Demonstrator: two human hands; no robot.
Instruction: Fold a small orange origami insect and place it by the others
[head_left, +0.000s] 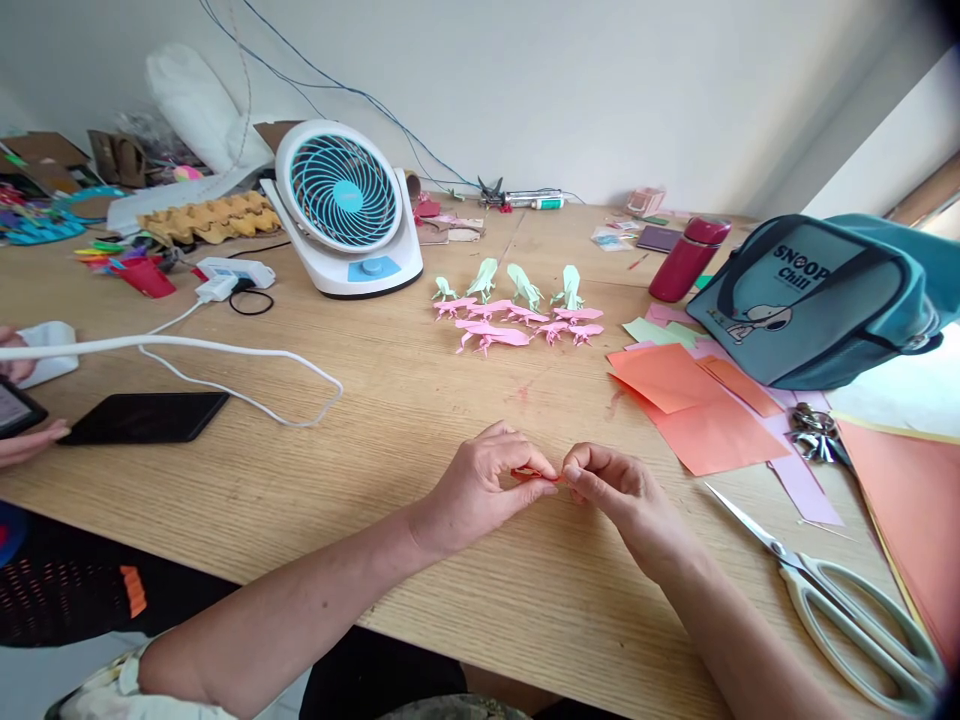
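Both hands meet over the wooden table (390,400), in front of me. Between thumb and fingers, my left hand (487,480) pinches a small folded piece of orange paper (527,472), mostly covered by the fingers. My right hand (619,490) pinches the tip of the same paper on its right side. Beyond the hands stand several folded pink paper insects (491,335), with several pale green ones (525,287) in a row behind them. Orange paper sheets (701,405) lie to the right, over lilac paper strips (806,485).
Open-bladed scissors (787,560) lie at my right, near keys (814,430). A teal bag (817,300) and red flask (690,258) stand behind. A white fan (345,200) stands back left. Another person's hand (34,443) touches a black tablet (142,417) by a white cable (247,350).
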